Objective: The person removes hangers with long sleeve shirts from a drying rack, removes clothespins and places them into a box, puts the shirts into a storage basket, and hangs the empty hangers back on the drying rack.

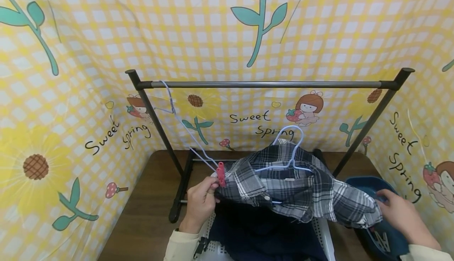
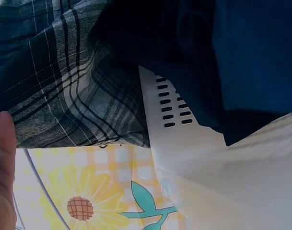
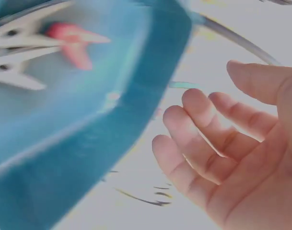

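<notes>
A grey-and-black plaid shirt [image 1: 326, 202] is on a pale blue wire hanger [image 1: 291, 162], its hook upward. At the shirt's left shoulder a red clothespin [image 1: 221, 174] is clipped. My left hand [image 1: 200, 202] pinches the fabric just beside that clothespin. On the other side, my right hand [image 1: 404, 217] is beside the sleeve end, over the edge of a dark blue basin [image 1: 395, 239]. In the right wrist view its fingers [image 3: 198, 129] are loosely bent, with nothing in them. Inside the basin lie a red clothespin [image 3: 74, 40] and pale clothespins [image 3: 21, 43].
A black rack with a metal rail [image 1: 266, 84] stands behind the shirt. Another pale hanger [image 1: 186, 127] hangs at the rail's left end. Below the shirt, dark navy cloth [image 1: 262, 233] fills a white perforated basket [image 1: 328, 237] on the brown table [image 1: 138, 198].
</notes>
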A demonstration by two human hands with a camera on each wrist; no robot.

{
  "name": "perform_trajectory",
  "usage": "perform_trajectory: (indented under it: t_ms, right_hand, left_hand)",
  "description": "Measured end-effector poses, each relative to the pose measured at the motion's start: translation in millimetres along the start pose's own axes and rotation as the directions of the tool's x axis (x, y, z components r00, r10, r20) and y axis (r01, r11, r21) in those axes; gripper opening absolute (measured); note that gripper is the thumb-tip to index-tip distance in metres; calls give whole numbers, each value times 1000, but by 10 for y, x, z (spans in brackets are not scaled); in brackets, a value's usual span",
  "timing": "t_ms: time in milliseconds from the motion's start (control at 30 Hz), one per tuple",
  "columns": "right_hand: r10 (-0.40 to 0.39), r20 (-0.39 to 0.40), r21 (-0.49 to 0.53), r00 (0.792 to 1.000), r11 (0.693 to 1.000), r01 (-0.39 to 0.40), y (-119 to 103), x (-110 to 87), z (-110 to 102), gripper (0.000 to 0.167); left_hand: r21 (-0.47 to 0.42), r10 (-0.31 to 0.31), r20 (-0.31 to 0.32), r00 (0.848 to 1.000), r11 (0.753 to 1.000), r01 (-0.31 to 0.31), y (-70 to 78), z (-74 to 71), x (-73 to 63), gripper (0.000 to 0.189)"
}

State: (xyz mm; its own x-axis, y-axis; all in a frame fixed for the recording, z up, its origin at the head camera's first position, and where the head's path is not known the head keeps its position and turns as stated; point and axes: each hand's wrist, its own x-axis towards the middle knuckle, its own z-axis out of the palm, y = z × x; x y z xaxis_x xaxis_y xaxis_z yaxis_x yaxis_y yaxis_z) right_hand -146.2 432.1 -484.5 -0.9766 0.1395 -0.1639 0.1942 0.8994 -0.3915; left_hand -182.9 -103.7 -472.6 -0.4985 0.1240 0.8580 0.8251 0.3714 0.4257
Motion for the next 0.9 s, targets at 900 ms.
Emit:
perform_trajectory:
  t_ms: [900]
  right_hand:
    - [-483, -643, -50, 594, 801, 597, -1648, -780, -556, 16]
  left_hand:
    - [30, 2, -7, 1000, 1000, -2, 41, -5, 10, 27]
